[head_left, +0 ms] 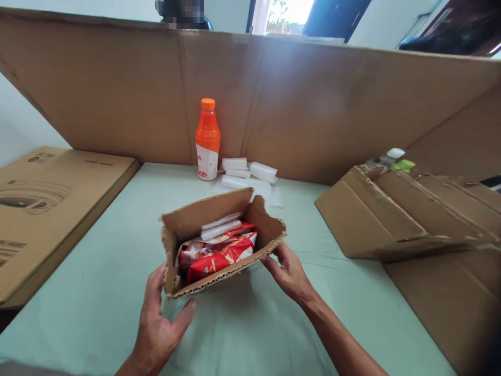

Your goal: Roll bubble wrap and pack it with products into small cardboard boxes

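Observation:
A small open cardboard box (pixel 211 203) is tilted above the middle of the green-covered table, its opening facing me. Inside lie shiny red snack packets (pixel 225 257) and white wrapped pieces (pixel 221 230) against the back wall. My left hand (pixel 158 318) cups the box's near left corner, fingers along the side and thumb in front. At the right end, my right hand (pixel 288 271) grips the box with its fingertips partly hidden under the edge. The box's underside is out of sight.
An orange-capped bottle (pixel 207 141) stands at the back before a tall cardboard panel (pixel 332 104). Several white wrapped rolls (pixel 235 181) lie beside it. A flat printed carton (pixel 58 209) occupies the left; a divided cardboard box (pixel 364 219) holding a clear bottle (pixel 385 159) sits right.

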`<state>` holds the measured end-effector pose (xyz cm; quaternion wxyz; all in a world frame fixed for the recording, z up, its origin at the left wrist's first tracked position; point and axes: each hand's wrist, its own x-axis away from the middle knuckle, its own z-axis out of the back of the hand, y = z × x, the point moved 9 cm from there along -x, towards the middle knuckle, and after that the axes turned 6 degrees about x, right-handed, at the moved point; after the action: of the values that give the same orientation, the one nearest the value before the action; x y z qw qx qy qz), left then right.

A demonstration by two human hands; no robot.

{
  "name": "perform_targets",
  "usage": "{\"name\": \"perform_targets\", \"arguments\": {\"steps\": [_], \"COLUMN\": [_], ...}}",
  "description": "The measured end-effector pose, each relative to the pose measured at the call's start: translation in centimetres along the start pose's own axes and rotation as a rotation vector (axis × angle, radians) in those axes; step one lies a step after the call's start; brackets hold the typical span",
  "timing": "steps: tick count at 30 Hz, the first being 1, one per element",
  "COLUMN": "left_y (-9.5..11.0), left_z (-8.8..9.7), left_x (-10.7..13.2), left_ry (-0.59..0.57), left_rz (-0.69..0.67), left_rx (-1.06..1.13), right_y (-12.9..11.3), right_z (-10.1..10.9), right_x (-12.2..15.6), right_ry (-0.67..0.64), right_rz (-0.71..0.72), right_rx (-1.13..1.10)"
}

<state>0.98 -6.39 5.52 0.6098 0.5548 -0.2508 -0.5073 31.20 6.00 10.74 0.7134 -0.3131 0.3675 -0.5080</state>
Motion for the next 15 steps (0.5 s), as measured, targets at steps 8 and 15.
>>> {"name": "perform_targets", "arguments": {"steps": [8, 15], "left_y": [-2.0, -2.5], "left_z": [6.3, 2.9], "left_x": [-1.1, -2.2], "left_ry": [0.011, -0.146], "left_rz": [-0.063, -0.084], "left_rx": [-0.025, 0.036], "right_y": [-0.4, 3.3], "right_z": [-8.0, -10.1], "right_x": [-2.6, -0.9], "right_ry": [-0.018, 0.028], "right_rz": [0.029, -0.139], "right_rx": [-0.224, -0.264]}}
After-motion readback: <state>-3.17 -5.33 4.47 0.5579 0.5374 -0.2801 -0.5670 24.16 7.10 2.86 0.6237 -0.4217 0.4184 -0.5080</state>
